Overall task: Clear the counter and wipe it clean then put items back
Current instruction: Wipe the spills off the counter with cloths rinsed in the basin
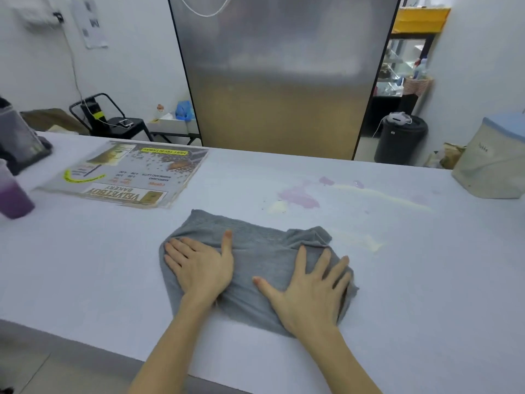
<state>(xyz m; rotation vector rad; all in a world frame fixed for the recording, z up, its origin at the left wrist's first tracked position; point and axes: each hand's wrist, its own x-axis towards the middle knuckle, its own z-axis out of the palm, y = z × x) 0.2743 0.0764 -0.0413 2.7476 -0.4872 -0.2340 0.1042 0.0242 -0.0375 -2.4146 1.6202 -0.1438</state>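
Note:
A grey cloth [255,245] lies spread on the white counter [113,265]. My left hand [199,265] presses flat on the cloth's left part, fingers straight and spread. My right hand [309,288] presses flat on its right part, fingers spread too. Beyond the cloth, a purple and pale yellow spill [301,197] stains the counter, with a yellowish streak [383,194] running to the right.
A laminated bakery menu [125,174] lies at the far left of the counter. A cup of purple drink [12,194] and a dark device [20,140] stand at the left edge. A beige container with a blue lid [494,163] sits far right. A metal panel [278,75] stands behind.

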